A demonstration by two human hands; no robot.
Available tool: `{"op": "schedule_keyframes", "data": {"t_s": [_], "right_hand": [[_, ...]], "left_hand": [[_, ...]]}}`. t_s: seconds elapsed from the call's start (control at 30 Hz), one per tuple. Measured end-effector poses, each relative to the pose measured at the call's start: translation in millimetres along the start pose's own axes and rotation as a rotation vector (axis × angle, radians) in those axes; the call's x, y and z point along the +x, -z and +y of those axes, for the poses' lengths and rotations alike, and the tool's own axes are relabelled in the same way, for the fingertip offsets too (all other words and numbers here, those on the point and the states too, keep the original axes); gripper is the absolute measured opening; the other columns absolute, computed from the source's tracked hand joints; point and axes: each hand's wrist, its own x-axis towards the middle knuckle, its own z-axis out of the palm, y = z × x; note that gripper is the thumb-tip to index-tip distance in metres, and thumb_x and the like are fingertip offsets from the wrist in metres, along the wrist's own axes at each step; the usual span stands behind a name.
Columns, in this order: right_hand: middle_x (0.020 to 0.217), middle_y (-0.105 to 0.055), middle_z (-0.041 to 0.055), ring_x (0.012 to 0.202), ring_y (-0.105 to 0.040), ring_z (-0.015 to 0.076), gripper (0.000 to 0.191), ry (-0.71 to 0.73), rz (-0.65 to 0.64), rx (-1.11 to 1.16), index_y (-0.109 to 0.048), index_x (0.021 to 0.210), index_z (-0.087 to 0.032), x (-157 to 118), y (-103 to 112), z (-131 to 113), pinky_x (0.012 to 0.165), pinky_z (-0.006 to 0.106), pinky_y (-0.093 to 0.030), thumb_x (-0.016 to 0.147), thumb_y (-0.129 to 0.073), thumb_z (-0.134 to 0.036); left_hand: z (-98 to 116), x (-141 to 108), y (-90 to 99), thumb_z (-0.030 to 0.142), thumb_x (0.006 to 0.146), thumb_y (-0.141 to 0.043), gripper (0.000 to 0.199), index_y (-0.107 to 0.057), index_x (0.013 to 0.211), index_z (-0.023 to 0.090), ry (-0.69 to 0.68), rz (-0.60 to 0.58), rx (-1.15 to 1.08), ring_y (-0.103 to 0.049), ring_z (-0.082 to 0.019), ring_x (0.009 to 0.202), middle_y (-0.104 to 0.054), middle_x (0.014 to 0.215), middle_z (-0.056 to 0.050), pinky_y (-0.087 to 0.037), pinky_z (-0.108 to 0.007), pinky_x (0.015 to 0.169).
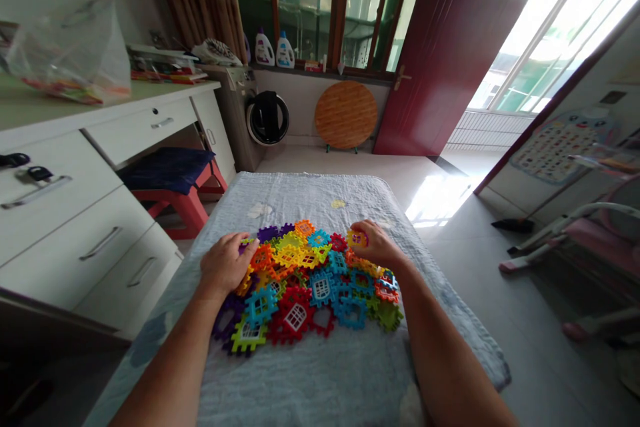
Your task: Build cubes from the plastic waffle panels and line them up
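Observation:
A pile of colourful plastic building pieces with toothed edges lies on the cloth-covered table [310, 373]. Among them are a red piece with a white window [295, 317], a blue one [321, 288] and a lime green one [249, 335]. At the pile's left edge, my left hand [226, 265] is closed, its fingers on a piece that is mostly hidden, with purple and green showing by the fingertips. My right hand [377, 245], above the pile's right side, pinches a yellow piece with a purple part [357, 239].
White drawers [100, 240] and a red stool with a dark cushion [173, 170] stand left. Behind are a washing machine [240, 113], a round wooden board [346, 115] and a red door [450, 47]. A pink chair [600, 240] is at right.

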Motion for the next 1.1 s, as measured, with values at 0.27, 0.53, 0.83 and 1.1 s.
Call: {"op": "schedule_keyframes", "data": {"t_s": [0.27,0.53,0.83,1.1], "right_hand": [[0.079,-0.06,0.0031,0.069,-0.052,0.0143,0.024,-0.108,-0.236,-0.085,-0.066,0.084,-0.018,-10.7,43.6,10.8,0.061,0.026,-0.037,0.074,-0.062,-0.039],[0.085,-0.063,0.0022,0.072,-0.052,0.0156,0.04,-0.042,-0.365,-0.158,-0.063,0.092,-0.02,-17.3,22.7,1.7,0.062,0.026,-0.037,0.059,-0.073,-0.04],[0.075,-0.06,0.0003,0.065,-0.047,0.013,0.022,-0.005,-0.319,-0.171,-0.059,0.08,-0.02,-16.8,18.9,-3.0,0.057,0.024,-0.032,0.062,-0.068,-0.027],[0.069,-0.06,-0.0012,0.062,-0.048,0.0116,0.015,-0.005,-0.134,-0.002,-0.062,0.085,-0.019,-10.5,28.7,-5.5,0.059,0.024,-0.035,0.073,-0.058,-0.025]], "left_hand": [[8.2,-1.7,4.9,0.051,0.085,-0.038,0.047,-0.064,0.103,0.017,-0.068,0.131,-0.053,-0.058,-0.028,0.11,-0.065,0.113,-0.014,-0.042,-0.039,0.1],[7.9,-0.9,7.1,0.049,0.084,-0.041,0.042,-0.064,0.098,0.017,-0.088,0.157,-0.13,-0.059,-0.026,0.106,-0.066,0.108,-0.012,-0.043,-0.037,0.098],[6.8,-3.3,5.3,0.049,0.084,-0.043,0.038,-0.065,0.098,0.021,-0.012,0.034,-0.085,-0.061,-0.024,0.104,-0.068,0.108,-0.009,-0.045,-0.035,0.096],[4.8,-2.4,0.6,0.049,0.083,-0.043,0.04,-0.065,0.099,0.019,-0.027,-0.038,-0.125,-0.061,-0.023,0.104,-0.067,0.108,-0.01,-0.044,-0.035,0.098]]}}
